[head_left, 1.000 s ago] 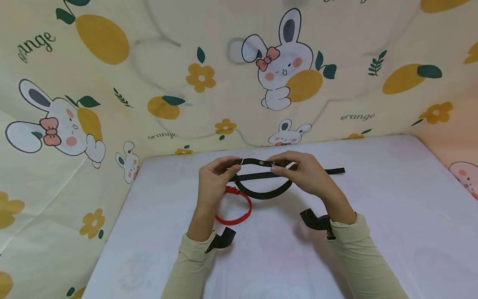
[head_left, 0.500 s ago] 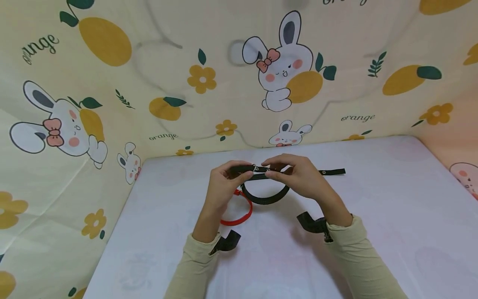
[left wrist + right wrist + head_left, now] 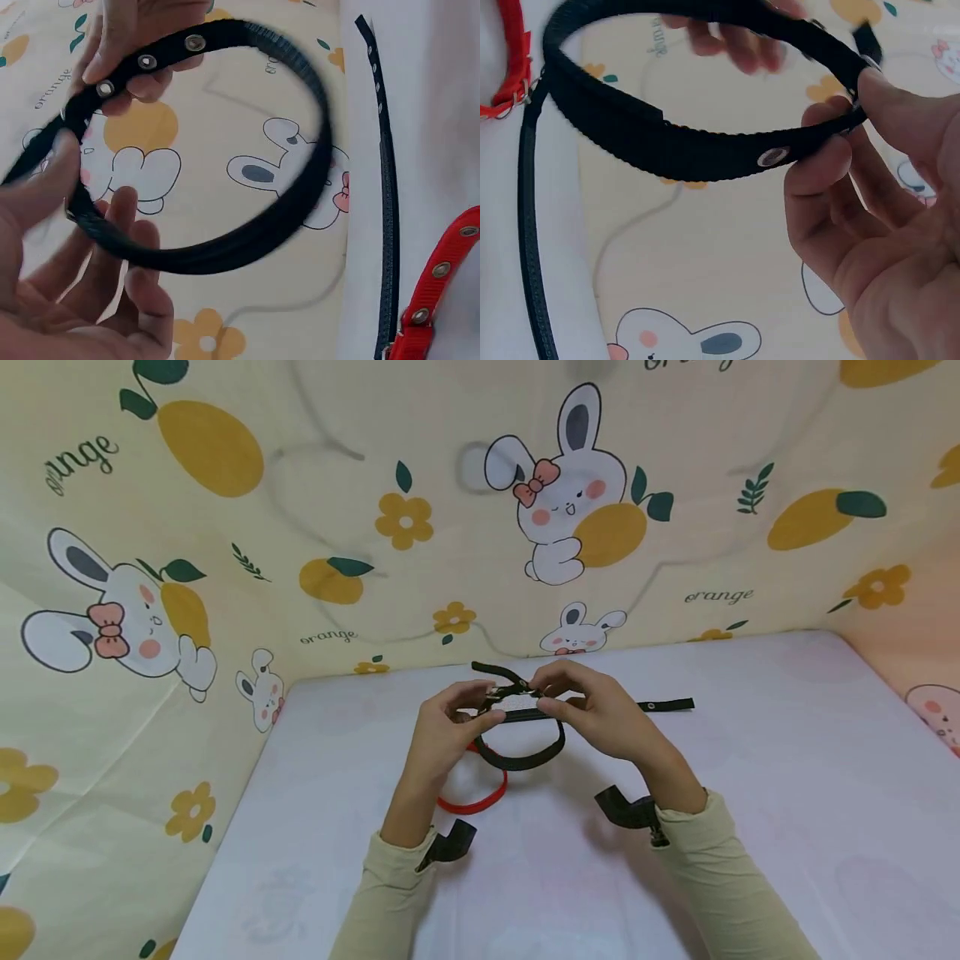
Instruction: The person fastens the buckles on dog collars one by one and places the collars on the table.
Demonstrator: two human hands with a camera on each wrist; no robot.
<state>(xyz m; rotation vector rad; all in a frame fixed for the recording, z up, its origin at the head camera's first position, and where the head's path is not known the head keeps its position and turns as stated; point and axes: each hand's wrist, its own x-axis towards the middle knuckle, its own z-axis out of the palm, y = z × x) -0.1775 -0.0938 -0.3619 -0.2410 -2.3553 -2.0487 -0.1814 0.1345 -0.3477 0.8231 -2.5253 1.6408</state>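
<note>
A black collar [image 3: 521, 762] with metal eyelets is bent into a loop and held up over the table between both hands. My left hand [image 3: 447, 727] pinches it near its buckle end, thumb in front. On the other side, my right hand [image 3: 596, 706] pinches the eyelet strap between thumb and index finger, as the right wrist view shows. The strap's free tip [image 3: 491, 669] sticks up to the left above the hands. In the left wrist view the loop [image 3: 322, 165] hangs round and wide, several eyelets showing near the right fingers.
A red collar [image 3: 471, 807] lies closed in a ring on the white table [image 3: 540, 893], partly behind my left hand. Behind the held loop, a long black strap [image 3: 667, 705] with eyelets lies straight. A printed cloth wall [image 3: 420, 435] stands behind the table.
My left hand has come right, closer to the right hand. The held strap's tip now stands up between the hands, and the loop has narrowed. The red collar stays put.
</note>
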